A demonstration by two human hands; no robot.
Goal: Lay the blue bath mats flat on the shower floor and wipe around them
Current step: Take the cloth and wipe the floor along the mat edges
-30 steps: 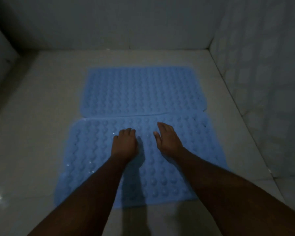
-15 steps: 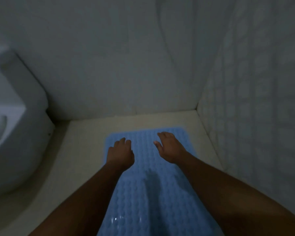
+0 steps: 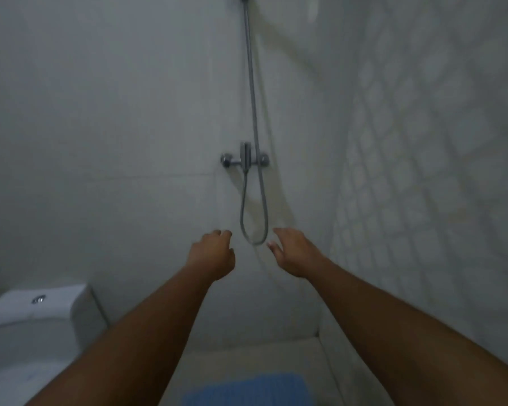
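Left hand: your left hand (image 3: pixel 211 254) is held out in the air before the back wall (image 3: pixel 100 118), its back toward you. The fingers curl loosely and grip nothing.
Right hand: your right hand (image 3: pixel 294 253) is held out at the same height, just beside the left and apart from it. The fingers lie nearly straight and relaxed, and it holds nothing.
Contact: you cannot tell from this view whether either set of fingertips reaches the wall.
Blue bath mat: the blue bath mat (image 3: pixel 247 389) lies on the shower floor (image 3: pixel 261 354) at the bottom edge of the view, between your forearms and well below both hands. Only one blurred end of it shows.
Shower floor: a pale strip of it separates the mat from the foot of the wall.
Shower hose: the shower hose (image 3: pixel 254 200) hangs in a loop whose lowest bend appears between your two hands, then runs up to the top edge.
Mixer tap: the chrome mixer tap (image 3: pixel 244 159) sits on the back wall above the loop.
Toilet cistern: the white toilet cistern (image 3: pixel 38 323) stands at lower left, beside your left forearm.
Right wall: the side wall (image 3: pixel 423 171) carries a pattern of small tiles.
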